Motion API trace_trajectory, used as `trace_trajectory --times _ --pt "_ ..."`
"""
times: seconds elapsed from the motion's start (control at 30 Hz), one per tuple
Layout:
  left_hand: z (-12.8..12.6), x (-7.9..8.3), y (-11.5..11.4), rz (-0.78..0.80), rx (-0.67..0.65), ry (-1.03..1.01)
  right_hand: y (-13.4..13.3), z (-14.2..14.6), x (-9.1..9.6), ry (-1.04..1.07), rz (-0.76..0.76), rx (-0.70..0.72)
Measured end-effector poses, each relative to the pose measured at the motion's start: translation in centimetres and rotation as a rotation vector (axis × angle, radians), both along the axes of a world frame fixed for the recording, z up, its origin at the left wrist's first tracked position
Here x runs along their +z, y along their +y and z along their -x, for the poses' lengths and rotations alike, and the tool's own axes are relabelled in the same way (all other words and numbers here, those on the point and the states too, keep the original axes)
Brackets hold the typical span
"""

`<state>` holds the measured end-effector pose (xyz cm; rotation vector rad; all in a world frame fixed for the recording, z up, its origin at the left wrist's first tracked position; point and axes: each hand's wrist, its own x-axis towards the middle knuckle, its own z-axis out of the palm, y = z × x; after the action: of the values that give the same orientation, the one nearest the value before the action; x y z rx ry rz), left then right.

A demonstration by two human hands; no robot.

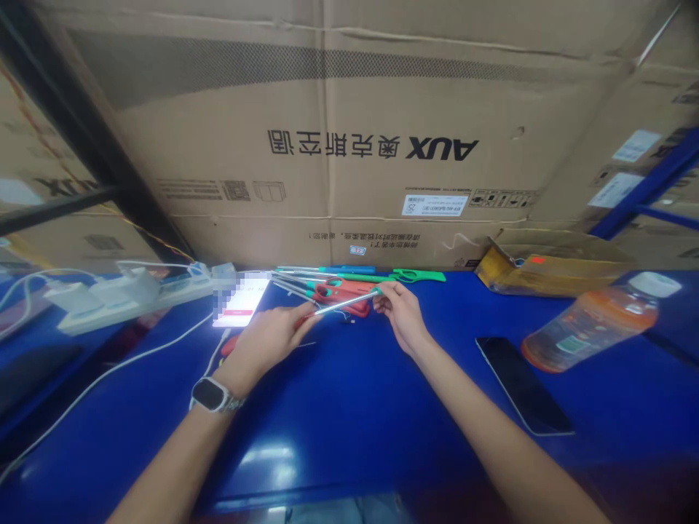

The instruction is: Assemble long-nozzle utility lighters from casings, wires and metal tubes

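A slim silver metal tube [345, 300] with a green end slants up to the right between my hands. My left hand [278, 331], wearing a watch on the wrist, is closed on its lower left end. The fingers of my right hand [401, 313] pinch it by the green end. Just behind lies a bunch of long-necked lighters: a red lighter [349, 290], a green lighter [418, 276] and a blue lighter [349, 270], with several metal necks pointing left. Something red [228, 346] is partly hidden by my left hand.
A lit phone [243, 304] lies left of the lighters, near a white power strip [136, 298] with plugs and cables. To the right are a dark phone [523, 386], a tilted bottle [590, 324] and an open cardboard box [529, 266]. A large carton [349, 87] stands behind the blue table [349, 422].
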<state>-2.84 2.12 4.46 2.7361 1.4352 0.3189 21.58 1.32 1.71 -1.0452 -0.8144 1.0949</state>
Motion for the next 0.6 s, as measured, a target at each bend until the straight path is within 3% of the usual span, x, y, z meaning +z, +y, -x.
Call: trace_trajectory --times 0.37,0.6 --pt "0.41 0.00 -0.11 0.037 0.004 -0.003 -0.73 1.01 -0.17 -0.243 -0.128 0.022" --pt "0.53 -0.23 -0.08 0.014 -0.002 -0.021 -0.77 1.04 -0.15 -0.199 -0.154 0.029"
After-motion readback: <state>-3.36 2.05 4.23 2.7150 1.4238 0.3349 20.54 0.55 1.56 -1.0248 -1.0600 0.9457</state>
